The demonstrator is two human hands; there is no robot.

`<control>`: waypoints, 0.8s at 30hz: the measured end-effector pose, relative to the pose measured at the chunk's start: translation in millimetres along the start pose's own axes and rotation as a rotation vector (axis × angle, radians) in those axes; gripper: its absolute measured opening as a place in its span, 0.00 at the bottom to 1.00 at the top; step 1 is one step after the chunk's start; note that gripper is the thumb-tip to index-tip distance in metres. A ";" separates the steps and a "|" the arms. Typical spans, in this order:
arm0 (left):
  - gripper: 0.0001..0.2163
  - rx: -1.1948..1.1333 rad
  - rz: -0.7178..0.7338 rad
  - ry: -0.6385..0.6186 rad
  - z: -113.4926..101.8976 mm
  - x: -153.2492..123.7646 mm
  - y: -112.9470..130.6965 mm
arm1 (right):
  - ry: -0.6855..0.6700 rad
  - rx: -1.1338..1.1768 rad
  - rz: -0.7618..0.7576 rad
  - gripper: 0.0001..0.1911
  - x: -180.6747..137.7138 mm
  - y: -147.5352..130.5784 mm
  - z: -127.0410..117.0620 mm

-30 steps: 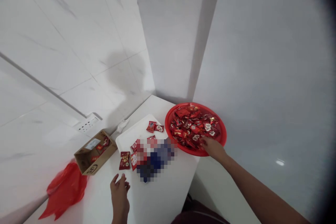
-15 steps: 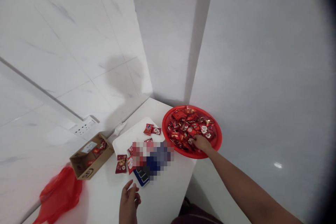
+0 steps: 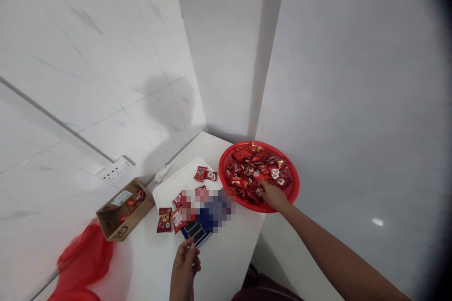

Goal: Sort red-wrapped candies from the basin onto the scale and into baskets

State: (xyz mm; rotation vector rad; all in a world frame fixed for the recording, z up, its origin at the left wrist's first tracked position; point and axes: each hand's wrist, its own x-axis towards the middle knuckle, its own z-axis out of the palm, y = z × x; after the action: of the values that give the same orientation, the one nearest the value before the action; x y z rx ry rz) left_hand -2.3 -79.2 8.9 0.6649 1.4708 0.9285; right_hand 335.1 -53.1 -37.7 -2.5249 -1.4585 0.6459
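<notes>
A round red tray full of small red snack packets sits at the table's far right corner. My right hand reaches into the tray's near edge with fingers curled among the packets; what it grips is hidden. My left hand is at the near edge of a blue scale, its fingertips touching the front panel, fingers loosely bent. Several red packets lie on and beside the white scale platform.
An open cardboard box with a few red packets stands at the left by the wall. A red plastic bag lies at the near left. A wall socket is behind the box. The white table ends at right.
My left hand has moved right and forward from the bare tabletop to the scale's front panel. My right hand has pushed slightly deeper into the tray.
</notes>
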 end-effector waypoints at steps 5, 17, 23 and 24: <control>0.22 0.033 -0.022 -0.016 0.2 -1.1 -3.0 | -0.099 -0.139 -0.116 0.17 -7.9 -17.1 -2.0; 0.21 0.036 -0.079 -0.099 -5.4 0.1 -8.7 | -0.231 -0.130 -0.140 0.17 -0.2 -16.9 -3.1; 0.19 0.049 -0.054 -0.071 0.1 -2.4 -8.6 | -0.159 -0.108 -0.086 0.13 -0.6 -12.4 -4.9; 0.19 0.048 -0.054 -0.075 0.4 -2.6 -8.6 | -0.132 -0.108 -0.063 0.14 -0.6 -12.0 -5.6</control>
State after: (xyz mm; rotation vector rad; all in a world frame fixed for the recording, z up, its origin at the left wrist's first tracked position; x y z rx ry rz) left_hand -0.6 -85.7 2.9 0.6848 1.4407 0.8209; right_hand 327.8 -47.1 -28.5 -2.5469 -1.6523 0.7563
